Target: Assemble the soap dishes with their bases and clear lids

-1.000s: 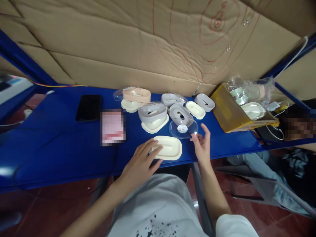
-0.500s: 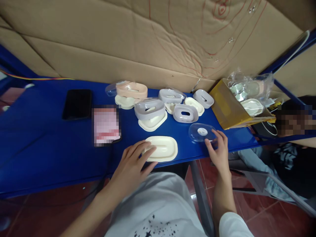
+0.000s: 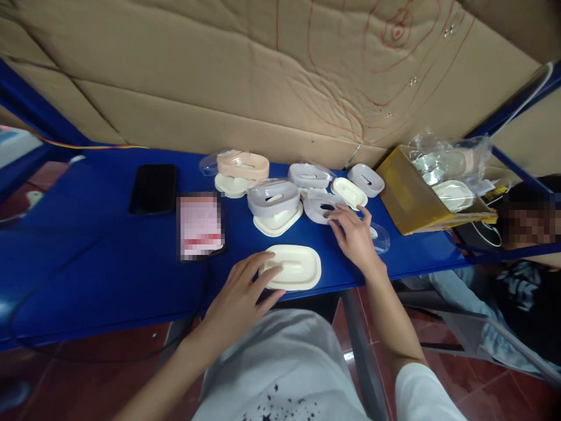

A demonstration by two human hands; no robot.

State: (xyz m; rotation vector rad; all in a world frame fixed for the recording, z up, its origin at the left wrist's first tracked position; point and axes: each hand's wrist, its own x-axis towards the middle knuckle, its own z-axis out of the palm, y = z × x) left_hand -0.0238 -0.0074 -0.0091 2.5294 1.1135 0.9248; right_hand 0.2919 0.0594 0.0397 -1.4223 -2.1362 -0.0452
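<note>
My left hand (image 3: 248,283) rests with fingers spread over the left end of a cream oval tray (image 3: 300,269), which lies near the table's front edge. My right hand (image 3: 355,240) has its fingertips on the near right rim of a light grey soap dish body (image 3: 312,207) with a slot in its floor; the fingers hide part of it. Beyond that hand, a clear plastic lid (image 3: 381,238) with a round sticker lies partly covered. Another grey body (image 3: 274,199) sits on a cream tray (image 3: 280,225) to the left.
Further back are a peach body (image 3: 245,166), more grey bodies (image 3: 368,178) and a small cream tray (image 3: 349,193). An open box (image 3: 403,193) of wrapped parts stands right. A black phone (image 3: 153,188) and a blurred-out pink item (image 3: 200,225) lie left. Another person sits at the right.
My right hand has left the clear lid and moved left and away from me to the grey soap dish body, which has shifted slightly left. My left hand stays on the cream tray.
</note>
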